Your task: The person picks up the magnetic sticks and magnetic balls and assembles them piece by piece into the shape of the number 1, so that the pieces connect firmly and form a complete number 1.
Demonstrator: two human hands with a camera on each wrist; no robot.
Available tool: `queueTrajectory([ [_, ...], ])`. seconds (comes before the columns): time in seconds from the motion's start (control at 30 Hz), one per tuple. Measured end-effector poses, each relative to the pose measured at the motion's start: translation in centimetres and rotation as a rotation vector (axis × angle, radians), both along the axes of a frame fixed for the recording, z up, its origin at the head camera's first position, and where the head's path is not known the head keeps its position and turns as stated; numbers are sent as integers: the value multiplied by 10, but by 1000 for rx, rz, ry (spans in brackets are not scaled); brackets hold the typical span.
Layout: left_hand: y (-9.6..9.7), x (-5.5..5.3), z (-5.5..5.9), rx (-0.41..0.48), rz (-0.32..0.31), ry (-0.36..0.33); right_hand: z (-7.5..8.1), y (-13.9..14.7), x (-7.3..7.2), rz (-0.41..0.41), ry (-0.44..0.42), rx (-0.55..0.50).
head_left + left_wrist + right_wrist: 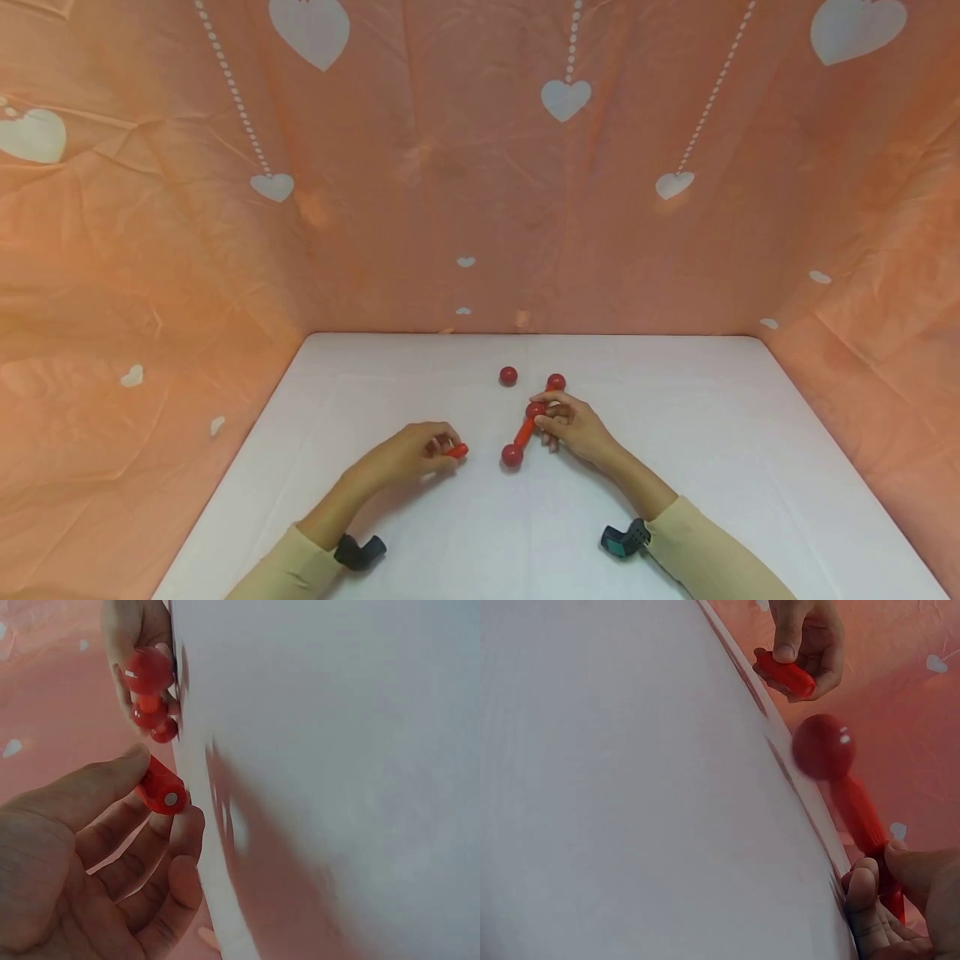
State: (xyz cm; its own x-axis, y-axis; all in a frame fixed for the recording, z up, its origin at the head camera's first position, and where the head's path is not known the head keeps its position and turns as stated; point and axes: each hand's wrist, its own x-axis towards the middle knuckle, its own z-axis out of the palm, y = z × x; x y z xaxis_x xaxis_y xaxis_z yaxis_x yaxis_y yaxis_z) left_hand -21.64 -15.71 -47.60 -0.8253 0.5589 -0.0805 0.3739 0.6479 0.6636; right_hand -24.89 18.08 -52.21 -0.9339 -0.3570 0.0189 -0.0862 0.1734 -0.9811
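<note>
My left hand (422,452) pinches a short red magnetic rod (163,787) between thumb and fingers, a silver disc showing in its end. To the right, my right hand (576,427) grips a chain of three red balls and red rods by its middle ball (536,411). The chain's near ball (512,456) points toward me, joined by a red rod (859,814); its far ball (556,382) is beyond my fingers. The rod in my left hand is apart from the chain. My fingers partly hide the chain's far section.
A loose red ball (508,376) lies on the white table (390,375), left of the chain's far end. Orange cloth (450,183) with white hearts hangs behind the table and on both sides. Each wrist wears a dark camera, such as the left camera (360,552).
</note>
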Motion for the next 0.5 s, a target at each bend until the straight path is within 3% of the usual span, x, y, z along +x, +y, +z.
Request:
queueTrajectory([
  [0.5,18,5,-3,-25,1,-41,-3,0,0,4,40,-2],
])
